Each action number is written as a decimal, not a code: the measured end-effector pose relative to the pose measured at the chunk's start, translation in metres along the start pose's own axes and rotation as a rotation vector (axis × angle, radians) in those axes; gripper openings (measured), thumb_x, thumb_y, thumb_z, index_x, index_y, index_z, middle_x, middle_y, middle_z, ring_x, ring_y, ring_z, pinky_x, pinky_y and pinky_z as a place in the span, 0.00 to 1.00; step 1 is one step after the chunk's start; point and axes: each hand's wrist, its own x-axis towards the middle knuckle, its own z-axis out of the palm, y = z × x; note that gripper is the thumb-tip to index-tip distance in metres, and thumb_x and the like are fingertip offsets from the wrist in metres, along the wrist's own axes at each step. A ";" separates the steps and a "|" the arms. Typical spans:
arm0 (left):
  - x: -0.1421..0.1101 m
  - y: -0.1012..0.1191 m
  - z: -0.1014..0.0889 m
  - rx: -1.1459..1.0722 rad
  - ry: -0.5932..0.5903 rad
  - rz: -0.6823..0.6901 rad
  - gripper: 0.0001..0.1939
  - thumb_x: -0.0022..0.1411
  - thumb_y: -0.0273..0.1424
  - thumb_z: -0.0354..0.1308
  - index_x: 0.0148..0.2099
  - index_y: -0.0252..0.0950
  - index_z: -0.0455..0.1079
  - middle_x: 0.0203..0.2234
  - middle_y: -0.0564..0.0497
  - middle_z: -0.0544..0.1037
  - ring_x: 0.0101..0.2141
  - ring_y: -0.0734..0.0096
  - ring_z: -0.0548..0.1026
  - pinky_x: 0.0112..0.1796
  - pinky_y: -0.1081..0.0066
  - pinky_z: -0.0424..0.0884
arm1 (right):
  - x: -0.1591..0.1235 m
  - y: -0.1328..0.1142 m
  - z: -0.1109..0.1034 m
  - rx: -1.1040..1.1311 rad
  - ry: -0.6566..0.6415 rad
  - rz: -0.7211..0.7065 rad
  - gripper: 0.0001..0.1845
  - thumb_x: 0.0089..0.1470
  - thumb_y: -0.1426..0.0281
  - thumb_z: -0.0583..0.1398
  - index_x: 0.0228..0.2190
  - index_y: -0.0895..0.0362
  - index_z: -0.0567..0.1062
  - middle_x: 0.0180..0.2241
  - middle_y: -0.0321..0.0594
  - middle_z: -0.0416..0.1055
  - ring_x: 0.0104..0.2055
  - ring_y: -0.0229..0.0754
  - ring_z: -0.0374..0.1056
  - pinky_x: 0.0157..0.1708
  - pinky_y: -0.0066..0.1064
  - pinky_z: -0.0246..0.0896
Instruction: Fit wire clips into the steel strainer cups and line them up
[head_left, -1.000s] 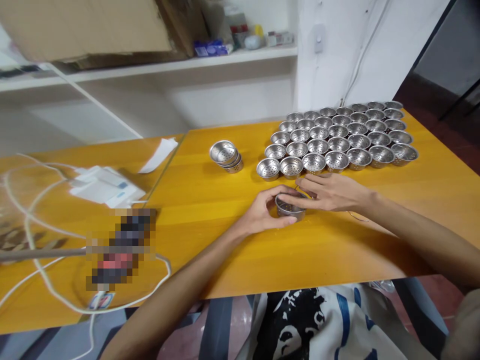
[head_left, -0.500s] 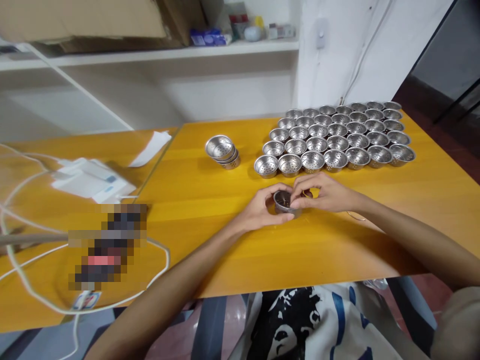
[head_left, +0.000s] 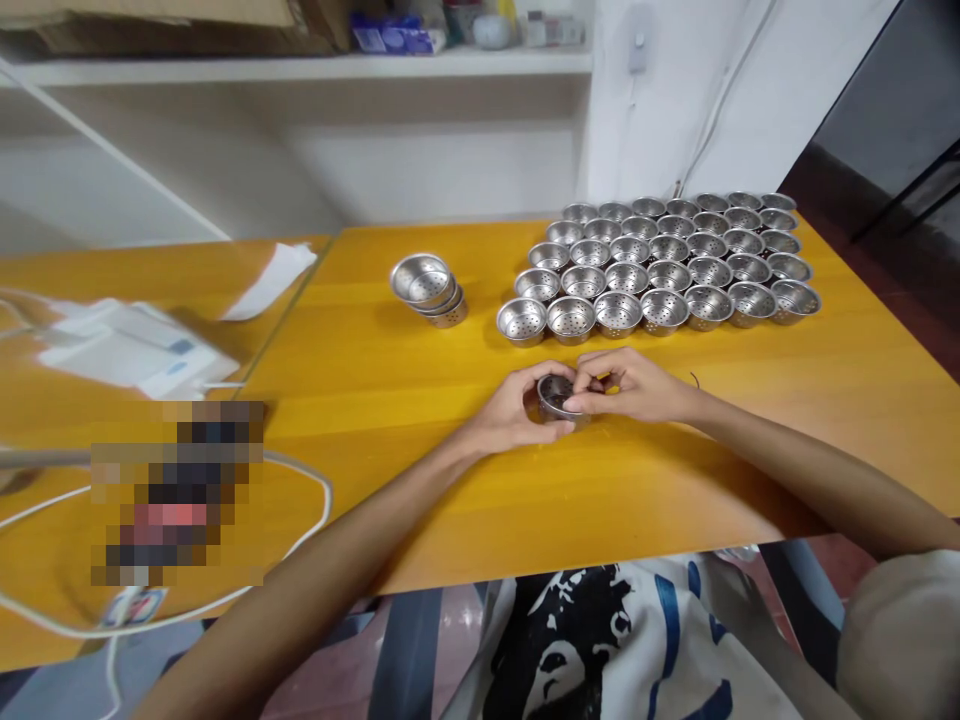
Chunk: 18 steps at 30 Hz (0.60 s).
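A small perforated steel cup stands low over the yellow tabletop, its open side up. My left hand is curled around its left side, thumb in front and fingers behind. My right hand is closed in a pinch at the cup's right rim, fingertips dipping into its mouth. What the pinch holds is hidden by the fingers. A thin dark curved strand shows just behind my right wrist; whether it runs into the hand I cannot tell. Beyond, several matching cups stand in close rows.
A short tilted stack of perforated cups stands at the back, left of the rows. On the left lie a white power strip, white cables, a paper slip and a pixelated dark object. A shelf runs behind.
The view has shifted a little. The fingers of my right hand have moved slightly at the cup's rim; the thin strand shows behind the wrist instead of below it. My left hand keeps its hold.
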 end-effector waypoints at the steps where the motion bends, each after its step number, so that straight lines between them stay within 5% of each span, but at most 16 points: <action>1: 0.000 0.000 0.000 0.005 -0.002 0.001 0.26 0.54 0.37 0.75 0.52 0.37 0.74 0.43 0.47 0.82 0.42 0.60 0.80 0.45 0.61 0.76 | 0.000 0.000 0.000 0.009 -0.001 0.002 0.19 0.64 0.54 0.69 0.31 0.56 0.80 0.30 0.34 0.70 0.32 0.35 0.61 0.34 0.30 0.55; 4: 0.000 0.002 0.002 0.030 0.024 0.014 0.25 0.55 0.37 0.75 0.53 0.38 0.74 0.43 0.47 0.82 0.41 0.60 0.81 0.45 0.60 0.78 | 0.002 -0.003 -0.002 0.053 0.025 0.013 0.18 0.63 0.55 0.69 0.31 0.56 0.79 0.31 0.35 0.72 0.34 0.37 0.64 0.37 0.31 0.61; 10: 0.000 0.003 0.013 0.238 0.310 0.210 0.29 0.57 0.36 0.77 0.58 0.41 0.71 0.51 0.44 0.80 0.51 0.53 0.81 0.56 0.50 0.77 | 0.002 -0.014 -0.001 -0.071 0.383 0.121 0.18 0.54 0.65 0.73 0.44 0.54 0.77 0.46 0.42 0.76 0.40 0.40 0.70 0.39 0.32 0.69; 14: -0.002 0.004 0.022 0.373 0.321 0.366 0.44 0.59 0.39 0.78 0.71 0.47 0.62 0.66 0.38 0.69 0.60 0.49 0.77 0.60 0.45 0.77 | -0.001 -0.038 -0.020 -0.323 0.201 0.369 0.07 0.57 0.75 0.66 0.37 0.56 0.75 0.30 0.34 0.75 0.29 0.37 0.69 0.32 0.29 0.62; 16: -0.003 0.006 0.023 0.425 0.288 0.411 0.50 0.61 0.41 0.77 0.77 0.50 0.54 0.72 0.36 0.59 0.63 0.46 0.74 0.60 0.45 0.78 | -0.009 -0.056 -0.047 -0.626 0.132 0.417 0.07 0.55 0.79 0.66 0.35 0.57 0.77 0.30 0.36 0.77 0.32 0.38 0.70 0.34 0.29 0.59; 18: -0.003 0.008 0.022 0.528 0.295 0.414 0.46 0.66 0.41 0.72 0.78 0.51 0.53 0.71 0.37 0.58 0.66 0.44 0.70 0.61 0.43 0.78 | -0.024 -0.070 -0.086 -0.973 0.071 0.530 0.07 0.53 0.77 0.70 0.33 0.56 0.79 0.32 0.39 0.78 0.36 0.42 0.71 0.34 0.31 0.56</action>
